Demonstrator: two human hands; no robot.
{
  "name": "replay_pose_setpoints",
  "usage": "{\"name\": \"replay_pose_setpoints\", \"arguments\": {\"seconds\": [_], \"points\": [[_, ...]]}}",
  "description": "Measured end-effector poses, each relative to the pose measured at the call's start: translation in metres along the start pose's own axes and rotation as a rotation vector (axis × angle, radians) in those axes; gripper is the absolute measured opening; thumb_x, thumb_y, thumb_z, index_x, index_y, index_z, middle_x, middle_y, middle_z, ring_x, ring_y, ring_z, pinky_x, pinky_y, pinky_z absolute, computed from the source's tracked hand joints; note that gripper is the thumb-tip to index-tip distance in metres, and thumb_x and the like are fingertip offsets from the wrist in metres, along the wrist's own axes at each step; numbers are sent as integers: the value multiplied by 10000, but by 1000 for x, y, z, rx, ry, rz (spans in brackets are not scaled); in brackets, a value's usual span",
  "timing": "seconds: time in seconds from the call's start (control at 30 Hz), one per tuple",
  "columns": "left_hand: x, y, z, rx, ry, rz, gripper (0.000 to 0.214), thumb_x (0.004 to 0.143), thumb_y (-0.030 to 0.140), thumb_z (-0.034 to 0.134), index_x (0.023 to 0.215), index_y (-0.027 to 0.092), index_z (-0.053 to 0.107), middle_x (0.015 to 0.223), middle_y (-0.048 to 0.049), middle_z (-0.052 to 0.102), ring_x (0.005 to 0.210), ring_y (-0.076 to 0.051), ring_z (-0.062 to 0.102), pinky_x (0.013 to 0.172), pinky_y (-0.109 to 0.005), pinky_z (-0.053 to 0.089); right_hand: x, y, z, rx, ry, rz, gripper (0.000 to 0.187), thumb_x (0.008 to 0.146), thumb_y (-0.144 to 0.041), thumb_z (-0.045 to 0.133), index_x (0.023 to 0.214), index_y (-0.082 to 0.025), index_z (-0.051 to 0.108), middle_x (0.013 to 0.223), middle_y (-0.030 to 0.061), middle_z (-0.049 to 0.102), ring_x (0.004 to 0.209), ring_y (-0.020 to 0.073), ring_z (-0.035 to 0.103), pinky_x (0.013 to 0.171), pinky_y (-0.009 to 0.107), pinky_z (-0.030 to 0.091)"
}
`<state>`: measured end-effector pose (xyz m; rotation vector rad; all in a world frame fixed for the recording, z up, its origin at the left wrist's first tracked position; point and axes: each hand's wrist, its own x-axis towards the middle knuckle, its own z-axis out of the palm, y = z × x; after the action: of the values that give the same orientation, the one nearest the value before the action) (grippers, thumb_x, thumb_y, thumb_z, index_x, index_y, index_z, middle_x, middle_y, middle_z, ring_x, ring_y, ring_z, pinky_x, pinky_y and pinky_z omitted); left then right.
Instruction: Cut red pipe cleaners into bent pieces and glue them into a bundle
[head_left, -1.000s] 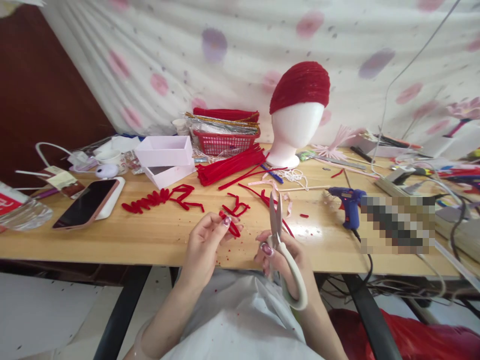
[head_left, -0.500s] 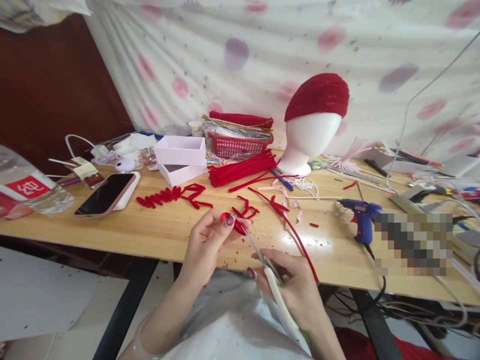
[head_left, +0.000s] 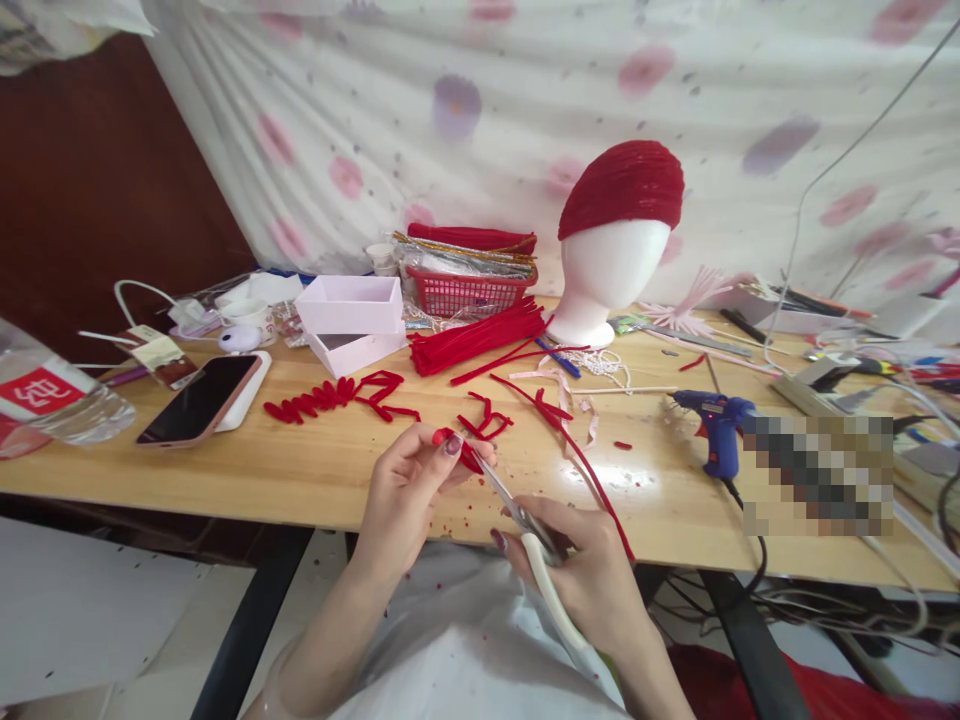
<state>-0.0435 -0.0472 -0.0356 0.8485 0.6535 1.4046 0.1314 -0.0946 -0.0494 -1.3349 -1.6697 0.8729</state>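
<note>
The left hand (head_left: 409, 490) is closed in a pinch, thumb and forefinger gripping a short red pipe-cleaner piece (head_left: 469, 460) over the near edge of the table (head_left: 300, 480), in front of the foam head (head_left: 615, 270) and to its left. The right hand (head_left: 592, 575) is wrapped around the white handle of the scissors (head_left: 512, 503), nearer the person than the foam head and almost straight in front of it. The blade tips meet the red piece just beside the left fingertips; whether the blades are fully shut cannot be made out. A clean snip here probably calls for holding the piece taut and steady, setting the blades square across the stem rather than along it, and keeping the tips clear of the pinching fingers, with the cut taken deep in the blades if the wire core resists. The red piece lies slantwise, its held end towards the left and away from the foam head, its free end slanting down to the right towards the person. The scissors' long axis runs from the handle near the person's body forward and leftward, so the tips point well to the left of the foam head. A long red stem (head_left: 592, 480) lies on the table in front of the foam head, beside the right hand.
</note>
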Motion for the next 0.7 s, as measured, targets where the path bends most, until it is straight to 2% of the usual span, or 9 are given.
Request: {"name": "replay_pose_setpoints", "arguments": {"seconds": [0.33,0.57,0.7], "points": [[1,-2,2,-25,26,-5,196,801,313,818,799,175,679,797,-54,810,871,-242,787,871,-407,620,0,4,0,-22,10,0,234,832,-330,715,702,-141,666,578,-59,359,537,98,288,484,236,244],[0,0,1,-25,24,-42,242,768,345,842,778,187,659,750,-40,801,839,-254,793,879,-436,617,0,11,-1,16,-39,-2,140,743,-240,788,820,-147,716,609,-49,458,545,109,364,499,224,300],[0,-1,-2,5,-10,-35,228,788,350,826,775,185,669,774,-56,808,873,-260,789,886,-437,614,0,10,-2,-4,-27,-27,107,758,-223,771,784,-147,701,599,-58,418,537,101,343,493,223,283]]}}
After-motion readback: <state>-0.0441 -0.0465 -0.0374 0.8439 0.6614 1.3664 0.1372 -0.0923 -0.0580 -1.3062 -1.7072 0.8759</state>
